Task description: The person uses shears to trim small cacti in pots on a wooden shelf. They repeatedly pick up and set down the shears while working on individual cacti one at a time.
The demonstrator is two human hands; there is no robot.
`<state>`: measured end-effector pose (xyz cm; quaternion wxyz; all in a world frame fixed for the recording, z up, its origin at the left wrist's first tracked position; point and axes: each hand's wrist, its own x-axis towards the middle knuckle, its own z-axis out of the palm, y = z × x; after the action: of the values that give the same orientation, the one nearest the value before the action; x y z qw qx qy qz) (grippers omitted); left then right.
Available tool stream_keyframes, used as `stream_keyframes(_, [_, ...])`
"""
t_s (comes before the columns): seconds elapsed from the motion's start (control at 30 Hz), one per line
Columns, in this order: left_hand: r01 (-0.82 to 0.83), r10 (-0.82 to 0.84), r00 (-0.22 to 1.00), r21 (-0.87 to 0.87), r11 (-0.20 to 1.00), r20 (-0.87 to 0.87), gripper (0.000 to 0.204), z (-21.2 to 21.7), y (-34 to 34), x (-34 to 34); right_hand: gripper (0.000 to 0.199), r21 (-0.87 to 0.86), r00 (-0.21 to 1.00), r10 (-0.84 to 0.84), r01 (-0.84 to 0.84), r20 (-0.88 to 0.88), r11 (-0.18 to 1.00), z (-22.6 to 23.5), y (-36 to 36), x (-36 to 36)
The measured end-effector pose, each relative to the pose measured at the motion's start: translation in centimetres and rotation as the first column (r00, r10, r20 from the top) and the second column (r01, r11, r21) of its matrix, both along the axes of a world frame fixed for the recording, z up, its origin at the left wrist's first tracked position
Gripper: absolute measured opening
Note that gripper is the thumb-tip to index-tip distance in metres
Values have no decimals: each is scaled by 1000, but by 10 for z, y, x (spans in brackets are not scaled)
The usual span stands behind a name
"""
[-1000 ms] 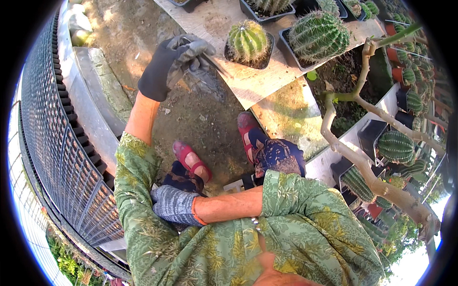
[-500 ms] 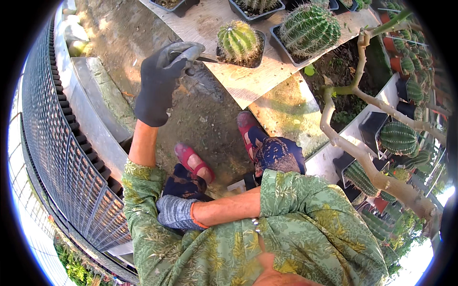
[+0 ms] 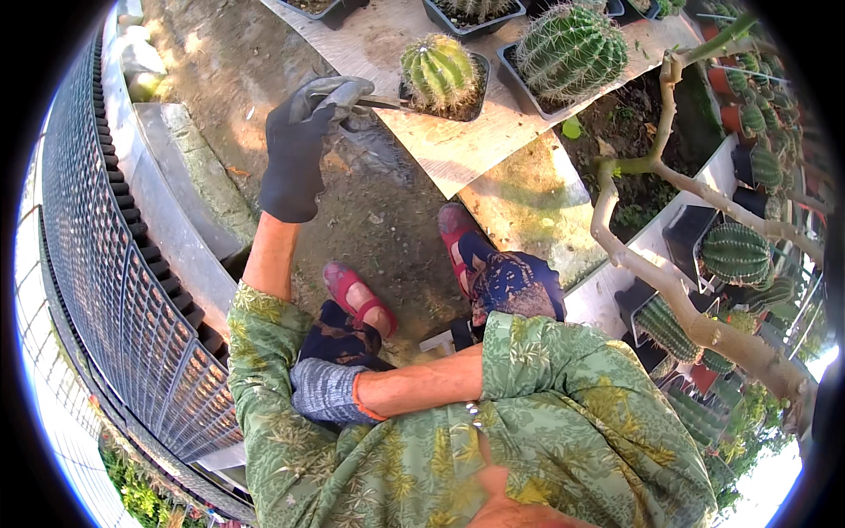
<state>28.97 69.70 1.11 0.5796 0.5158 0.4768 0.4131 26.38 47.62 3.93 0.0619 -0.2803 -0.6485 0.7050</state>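
While left hand (image 3: 304, 145) pinches a metal tool (image 3: 374, 102) at the cactus pot (image 3: 440, 75) rim, right hand (image 3: 326, 392) lies loosely closed well below, open ground between.

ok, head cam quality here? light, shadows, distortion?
Head view: hard dappled sunlight, a bright patch on the pale wooden board; fisheye bends the black mesh fence along a dark rim; the dark-gloved left hand at the round green potted cactus is sharp.

it was an outdoor cactus nursery: potted barrel cacti (image 3: 569, 48) in black square pots (image 3: 519, 70) stood on boards (image 3: 458, 150) over bare soil (image 3: 387, 211).
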Motion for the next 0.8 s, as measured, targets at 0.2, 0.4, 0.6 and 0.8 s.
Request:
stream_keyframes(0.2, [86,-84,995,-46,995,56,21,8,-2,-11,25,-2,1000,5,-5,-30,1000,-2,-4,-6])
stream_keyframes(0.4, [189,-213,965,-156,970,-154,21,21,2,-23,25,-3,995,-26,26,-99,1000,0,-5,-2])
stream_keyframes(0.6, [12,-12,1000,-51,999,16,18,7,1,-6,24,-12,997,-50,50,-54,999,-2,-8,-3])
stream_keyframes(0.8, [211,-238,959,-177,961,-150,19,18,-5,-26,25,-44,994,-17,12,-110,999,4,-8,2])
